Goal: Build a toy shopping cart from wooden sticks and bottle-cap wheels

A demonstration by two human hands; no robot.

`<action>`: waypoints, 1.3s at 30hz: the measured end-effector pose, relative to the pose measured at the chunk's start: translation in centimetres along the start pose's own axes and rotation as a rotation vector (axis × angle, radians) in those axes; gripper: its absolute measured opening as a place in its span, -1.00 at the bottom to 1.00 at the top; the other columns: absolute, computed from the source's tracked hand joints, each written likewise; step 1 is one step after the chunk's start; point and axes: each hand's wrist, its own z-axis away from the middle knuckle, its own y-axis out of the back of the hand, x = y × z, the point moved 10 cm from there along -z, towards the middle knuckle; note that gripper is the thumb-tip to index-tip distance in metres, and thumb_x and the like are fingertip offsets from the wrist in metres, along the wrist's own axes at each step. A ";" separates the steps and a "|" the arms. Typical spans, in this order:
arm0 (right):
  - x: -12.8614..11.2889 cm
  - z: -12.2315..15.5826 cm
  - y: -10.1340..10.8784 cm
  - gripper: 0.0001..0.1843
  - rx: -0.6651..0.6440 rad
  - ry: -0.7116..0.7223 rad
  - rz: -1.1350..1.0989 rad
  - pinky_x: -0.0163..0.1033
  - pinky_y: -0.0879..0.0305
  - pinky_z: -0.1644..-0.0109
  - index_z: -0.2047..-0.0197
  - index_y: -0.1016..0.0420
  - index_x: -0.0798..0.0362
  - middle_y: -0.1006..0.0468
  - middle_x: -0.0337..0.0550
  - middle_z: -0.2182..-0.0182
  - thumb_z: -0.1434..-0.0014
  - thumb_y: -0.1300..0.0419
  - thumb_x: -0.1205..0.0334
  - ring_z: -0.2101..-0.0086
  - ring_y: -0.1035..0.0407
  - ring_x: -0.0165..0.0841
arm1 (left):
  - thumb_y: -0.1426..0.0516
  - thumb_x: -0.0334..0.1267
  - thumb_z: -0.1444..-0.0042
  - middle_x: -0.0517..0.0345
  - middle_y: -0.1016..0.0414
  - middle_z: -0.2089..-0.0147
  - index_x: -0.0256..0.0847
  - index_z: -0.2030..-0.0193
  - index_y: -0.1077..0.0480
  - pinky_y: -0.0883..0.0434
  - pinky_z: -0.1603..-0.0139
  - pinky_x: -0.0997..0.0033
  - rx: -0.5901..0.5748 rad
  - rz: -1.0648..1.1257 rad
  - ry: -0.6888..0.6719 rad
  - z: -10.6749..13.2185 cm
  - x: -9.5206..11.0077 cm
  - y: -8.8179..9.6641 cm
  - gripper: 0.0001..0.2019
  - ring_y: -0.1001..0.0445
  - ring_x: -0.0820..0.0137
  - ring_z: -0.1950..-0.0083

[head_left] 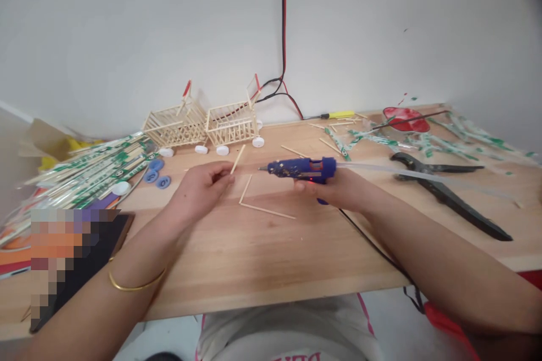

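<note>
Between the thumb and fingers of my left hand a short wooden stick is pinched, its free end pointing up and away. My right hand is wrapped round a blue hot glue gun, whose nozzle points left toward that stick without touching it. A long clear glue stick sticks out of the gun's back. On the table below, two wooden sticks lie end to end in a V shape, apart from both hands.
Two small stick-built carts with white wheels stand at the back. Wrapped chopsticks and blue wheels lie left, near a dark tablet. Black cutters, torn wrappers, a red dish and a yellow-handled screwdriver lie right.
</note>
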 end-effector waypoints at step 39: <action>0.0 -0.5 -2.3 -0.58 -0.084 -0.032 0.090 -0.20 -0.41 0.18 0.00 -0.56 -0.09 -0.62 -0.19 0.25 -0.12 -0.21 -0.07 0.17 -0.48 -0.19 | 0.06 -0.32 -0.22 0.13 -0.47 0.30 -0.20 0.22 -0.37 -0.32 0.25 0.38 -0.239 -0.210 -0.251 3.5 2.9 -4.0 -0.81 -0.43 0.35 0.25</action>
